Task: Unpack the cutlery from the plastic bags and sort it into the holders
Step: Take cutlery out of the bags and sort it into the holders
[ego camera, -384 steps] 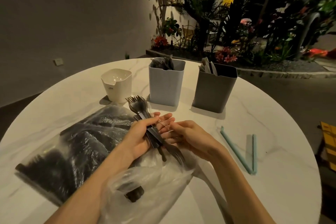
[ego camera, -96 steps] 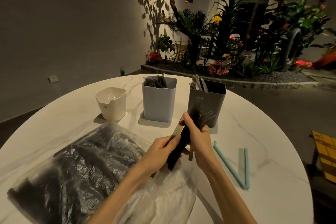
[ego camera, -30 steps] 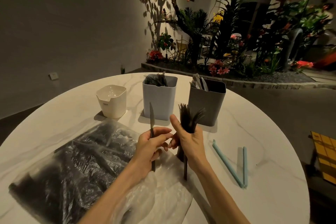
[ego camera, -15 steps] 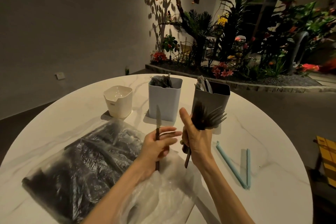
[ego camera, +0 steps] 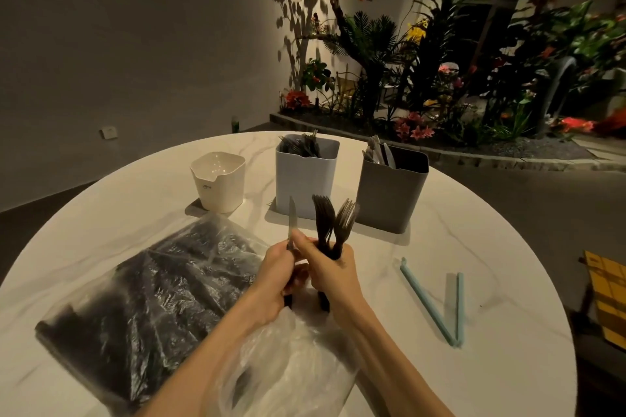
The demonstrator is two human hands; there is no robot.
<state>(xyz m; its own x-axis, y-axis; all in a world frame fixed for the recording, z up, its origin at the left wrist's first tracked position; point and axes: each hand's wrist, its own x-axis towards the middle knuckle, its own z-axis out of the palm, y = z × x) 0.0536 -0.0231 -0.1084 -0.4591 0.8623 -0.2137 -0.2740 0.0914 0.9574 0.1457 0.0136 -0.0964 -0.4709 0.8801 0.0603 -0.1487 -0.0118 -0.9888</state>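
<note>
Three holders (ego camera: pixel 306 176) stand in a row toward the round worktop (ego camera: pixel 474 247)'s far edge; bare marble lies right. Left hand (ego camera: pixel 276 272)'s grip clamps one knife (ego camera: pixel 292 225), right hand (ego camera: pixel 330 269)'s a fork bundle (ego camera: pixel 333 222), above two plastic bags (ego camera: pixel 149 284).

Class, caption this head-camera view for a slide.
Left hand holds a knife, right hand a bunch of forks.

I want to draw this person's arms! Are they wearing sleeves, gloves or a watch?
No sleeves show: both forearms are bare from the bottom edge up to the wrists. The left hand and right hand have no gloves. I see no watch, bracelet or rings, though the light is dim.
</note>
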